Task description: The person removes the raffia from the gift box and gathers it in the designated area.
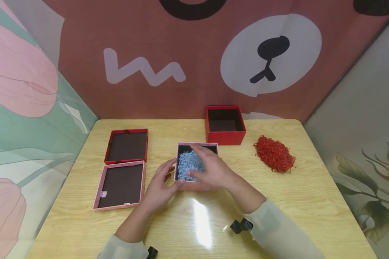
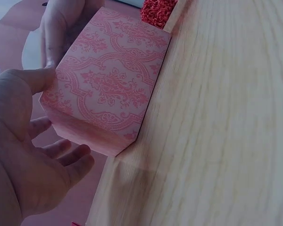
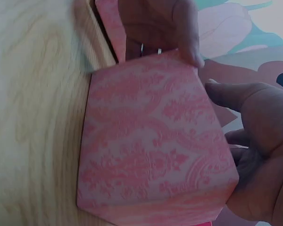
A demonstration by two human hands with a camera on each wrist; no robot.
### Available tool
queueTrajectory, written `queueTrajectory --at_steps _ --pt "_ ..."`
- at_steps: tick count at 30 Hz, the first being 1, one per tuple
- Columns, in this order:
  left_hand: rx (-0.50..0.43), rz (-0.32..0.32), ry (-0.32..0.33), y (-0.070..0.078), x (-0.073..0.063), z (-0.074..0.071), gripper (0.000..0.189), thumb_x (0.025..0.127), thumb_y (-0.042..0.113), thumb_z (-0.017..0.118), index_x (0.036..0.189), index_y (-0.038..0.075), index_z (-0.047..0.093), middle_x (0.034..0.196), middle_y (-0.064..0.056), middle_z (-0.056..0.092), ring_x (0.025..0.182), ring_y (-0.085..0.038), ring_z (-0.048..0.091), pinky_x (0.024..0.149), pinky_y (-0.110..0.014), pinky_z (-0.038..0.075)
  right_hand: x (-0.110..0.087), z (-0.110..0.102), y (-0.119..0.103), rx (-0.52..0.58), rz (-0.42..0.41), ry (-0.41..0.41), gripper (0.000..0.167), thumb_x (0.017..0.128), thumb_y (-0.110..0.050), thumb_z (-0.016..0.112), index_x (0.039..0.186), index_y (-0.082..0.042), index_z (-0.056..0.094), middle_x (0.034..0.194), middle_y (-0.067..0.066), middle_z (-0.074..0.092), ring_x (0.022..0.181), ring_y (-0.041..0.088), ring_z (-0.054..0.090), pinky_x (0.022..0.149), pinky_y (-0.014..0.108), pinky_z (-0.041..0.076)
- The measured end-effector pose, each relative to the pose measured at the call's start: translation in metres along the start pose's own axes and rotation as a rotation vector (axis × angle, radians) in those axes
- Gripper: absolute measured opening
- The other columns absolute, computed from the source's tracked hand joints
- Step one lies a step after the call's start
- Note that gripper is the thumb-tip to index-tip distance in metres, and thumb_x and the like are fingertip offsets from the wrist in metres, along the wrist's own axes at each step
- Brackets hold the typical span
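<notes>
A pink patterned box (image 1: 199, 186) stands in the middle of the table, its dark inside holding blue shredded paper (image 1: 188, 163). At its left front corner the thumb of my left hand (image 1: 159, 189) touches the rim; the other fingers spread loosely along the left side. My right hand (image 1: 215, 168) reaches over the right side of the box, fingers and thumb spread above the blue paper and covering part of it. In the left wrist view, the patterned front of the box (image 2: 108, 80) shows close to the left thumb.
Left of the box lie a red lid (image 1: 128, 146) and a pink lid (image 1: 122, 185), dark insides up. Behind it stands a red box (image 1: 226, 137) with nothing inside. A pile of red shredded paper (image 1: 275, 154) lies at the right. A printed wall (image 1: 194, 100) borders the table's back.
</notes>
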State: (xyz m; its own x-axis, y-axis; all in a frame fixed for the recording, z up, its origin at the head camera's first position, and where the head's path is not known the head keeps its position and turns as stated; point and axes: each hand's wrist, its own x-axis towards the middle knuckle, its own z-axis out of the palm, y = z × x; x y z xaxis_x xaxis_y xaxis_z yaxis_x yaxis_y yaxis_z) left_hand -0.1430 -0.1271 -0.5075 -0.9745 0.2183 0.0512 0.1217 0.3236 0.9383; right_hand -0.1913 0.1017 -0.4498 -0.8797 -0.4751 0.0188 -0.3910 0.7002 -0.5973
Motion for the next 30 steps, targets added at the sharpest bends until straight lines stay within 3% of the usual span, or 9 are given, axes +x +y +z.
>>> queueTrajectory --at_steps 13,19,30 --pt "-0.013 -0.021 -0.009 0.000 0.000 0.001 0.074 0.096 0.035 0.077 0.161 0.029 0.040 0.159 0.001 0.042 0.142 -0.034 0.047 0.115 -0.049 0.043 0.023 -0.007 0.001 -0.177 0.019 -0.188 0.095 0.089 -0.048 0.079 0.163 -0.012 0.034 0.165 0.009 0.038 0.149 0.030 0.038 0.121 0.051 0.036" --pt "-0.065 -0.025 -0.007 -0.003 0.000 0.004 0.075 0.097 0.027 0.077 0.161 0.023 0.040 0.159 -0.006 0.042 0.140 -0.033 0.049 0.115 -0.047 0.043 0.038 -0.007 0.001 -0.245 0.047 -0.310 0.095 0.090 -0.052 0.077 0.163 -0.011 0.033 0.163 0.010 0.041 0.147 0.028 0.042 0.121 0.048 0.036" --pt "-0.084 -0.040 -0.001 -0.004 0.000 0.004 0.074 0.096 0.028 0.078 0.160 0.026 0.041 0.158 -0.005 0.043 0.140 -0.031 0.049 0.115 -0.045 0.043 0.057 0.003 0.001 -0.246 0.083 -0.434 0.100 0.086 -0.056 0.079 0.162 -0.009 0.034 0.161 0.013 0.044 0.146 0.029 0.044 0.122 0.047 0.035"
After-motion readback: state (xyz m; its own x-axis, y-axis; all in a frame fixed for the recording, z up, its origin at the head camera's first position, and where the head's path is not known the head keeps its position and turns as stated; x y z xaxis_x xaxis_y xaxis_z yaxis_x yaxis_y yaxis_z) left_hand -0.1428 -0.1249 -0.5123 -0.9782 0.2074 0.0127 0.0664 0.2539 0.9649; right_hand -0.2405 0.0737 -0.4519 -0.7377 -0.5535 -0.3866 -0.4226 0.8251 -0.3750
